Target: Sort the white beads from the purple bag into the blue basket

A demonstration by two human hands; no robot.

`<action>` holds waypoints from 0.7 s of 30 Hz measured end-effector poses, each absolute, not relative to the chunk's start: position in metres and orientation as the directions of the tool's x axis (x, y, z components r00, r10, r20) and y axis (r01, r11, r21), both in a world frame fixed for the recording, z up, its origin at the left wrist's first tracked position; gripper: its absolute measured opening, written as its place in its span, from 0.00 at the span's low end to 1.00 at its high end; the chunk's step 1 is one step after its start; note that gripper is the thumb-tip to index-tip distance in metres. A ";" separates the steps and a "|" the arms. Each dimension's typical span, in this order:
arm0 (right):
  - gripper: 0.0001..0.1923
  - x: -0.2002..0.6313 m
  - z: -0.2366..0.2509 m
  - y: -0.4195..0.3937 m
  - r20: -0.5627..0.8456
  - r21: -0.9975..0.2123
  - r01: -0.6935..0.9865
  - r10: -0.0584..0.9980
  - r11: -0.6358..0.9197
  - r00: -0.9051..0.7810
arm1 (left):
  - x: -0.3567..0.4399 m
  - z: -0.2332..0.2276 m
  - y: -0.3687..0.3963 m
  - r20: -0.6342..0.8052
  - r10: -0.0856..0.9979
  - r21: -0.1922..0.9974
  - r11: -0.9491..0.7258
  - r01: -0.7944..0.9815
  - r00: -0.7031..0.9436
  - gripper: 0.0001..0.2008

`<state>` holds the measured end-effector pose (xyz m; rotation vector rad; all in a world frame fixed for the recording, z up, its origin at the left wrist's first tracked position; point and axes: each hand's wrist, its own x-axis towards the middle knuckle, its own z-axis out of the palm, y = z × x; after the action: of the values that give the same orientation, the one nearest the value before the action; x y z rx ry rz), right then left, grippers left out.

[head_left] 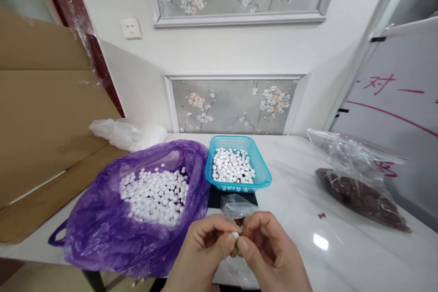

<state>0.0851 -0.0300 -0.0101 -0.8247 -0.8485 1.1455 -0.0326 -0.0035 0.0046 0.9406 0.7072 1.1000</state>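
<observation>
My left hand (205, 248) is closed, thumb and fingers pinching a small white ball (235, 234) at the table's front edge. Right up against it, my right hand (273, 248) is closed too, its thumb and forefinger pressed together beside the ball; whatever they grip is hidden. Behind and below both hands lies a clear plastic bag (236, 205) with small brown pieces in it, partly covered by the fingers. To the left, an open purple plastic bag (99, 223) holds many white balls (157, 194). A turquoise basket (263, 174) beyond my hands contains more of them.
Under the basket's front edge is a flat black object (215, 198). A clear bag of dark brown pieces (359, 196) rests at right, with a few loose brown bits (321, 215) nearer. Cardboard (44, 114) and white plastic (130, 134) border the left; a whiteboard (397, 114) stands right.
</observation>
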 end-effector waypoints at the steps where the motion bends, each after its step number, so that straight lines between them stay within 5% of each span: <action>1: 0.13 0.085 -0.010 -0.029 0.139 -0.884 -0.416 0.970 0.211 0.197 | -0.032 0.004 -0.003 -0.045 0.948 0.884 0.185 -0.428 0.316 0.07; 7: 0.11 0.095 -0.016 -0.027 0.192 -0.882 -0.407 0.970 0.237 0.149 | -0.032 0.006 -0.002 -0.171 0.915 0.755 0.360 -0.548 0.366 0.08; 12: 0.11 0.109 -0.030 -0.027 0.255 -0.966 0.078 0.960 0.247 0.114 | -0.038 0.011 -0.003 -0.197 0.920 0.735 0.366 -0.571 0.338 0.11; 16: 0.15 0.114 -0.048 -0.019 0.384 -0.764 0.583 0.921 0.277 0.065 | -0.040 0.011 -0.006 -0.108 0.932 0.778 0.295 -0.555 0.345 0.15; 21: 0.16 0.106 -0.057 -0.011 0.229 -0.514 0.834 0.969 0.200 -0.091 | -0.040 0.014 -0.007 -0.046 0.937 0.806 0.239 -0.541 0.346 0.12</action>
<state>0.1055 -0.0108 -0.0570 -1.6732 -1.9652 0.3431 -0.0397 -0.0072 0.0138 0.7894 0.6045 1.1001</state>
